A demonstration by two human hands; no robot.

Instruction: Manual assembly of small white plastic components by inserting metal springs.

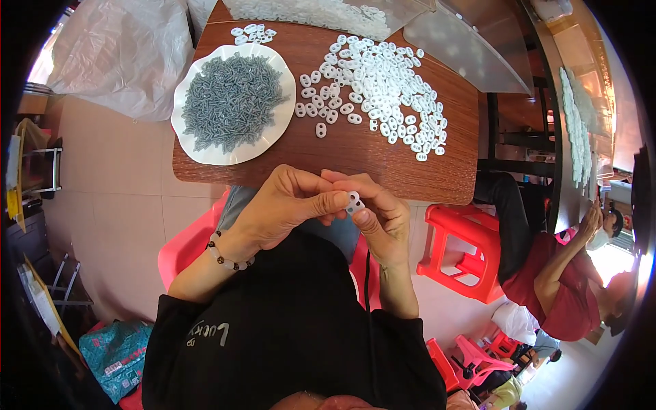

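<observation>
2 bare hands meet at the near edge of a brown wooden table (321, 156), fingertips together. Left hand (287, 205): nearly closed, thumb laid flat and pinching against the index finger, its tip on the left edge of a small white holed piece (354, 202); beaded bracelet (227, 258) at that wrist. Right hand (384, 222): fingers curled, thumb and index pinching the same piece from the right. Piece sits between the 2 thumb tips, holes toward the viewer; cannot tell if it is 1 part or 2 stacked. On the table, left side: white scallop-rimmed plate (288, 116), heaped with short grey rods (232, 99). Just behind it, a small cluster of white pieces (254, 33). Right side: a broad scatter of white 2-hole ovals (379, 78), densest toward its middle, a few strays near the plate. Clear container (410, 11) of white parts along the far edge. Right of the table: red plastic stool (465, 229); beyond it, a seated person in a dark red top (568, 294).
</observation>
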